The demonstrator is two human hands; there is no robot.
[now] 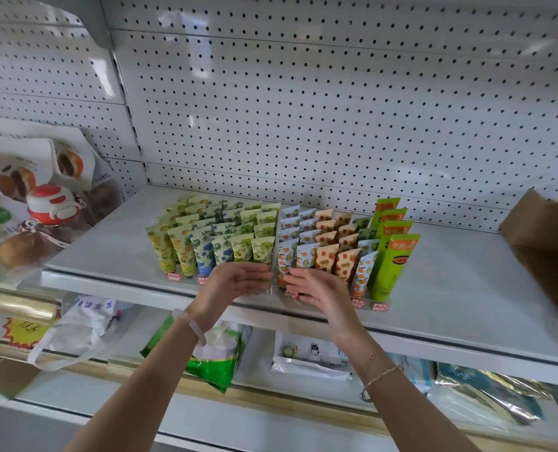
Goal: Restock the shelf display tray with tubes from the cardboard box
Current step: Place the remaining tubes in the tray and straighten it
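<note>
- My left hand and right hand are both at the front edge of the display tray, palms turned toward each other, with a narrow gap between them.
- Both hands are loosely open, fingers fairly straight; neither seems to grip a tube. I think they are pressing on the front tubes or on the clear divider between the two halves, to square things up.
- The tubes stand upright in rows, caps down, sorted by print: yellow and blue-green on the left, orange patterns in the middle, tall plain green ones at the right end. Grouped that way, each column sits behind its own price tag.
- The tray sits near the front lip of the shelf, probably so shoppers can reach the front row and read the tags.
- The cardboard box stands on the same shelf well to the right, mostly cut off by the frame edge, near enough to reach. I cannot see what is inside.
- The rows look nearly full, so I judge the restocking is close to done.
- Bags of pastries on the neighbouring shelf to the left are well apart from my work.
</note>
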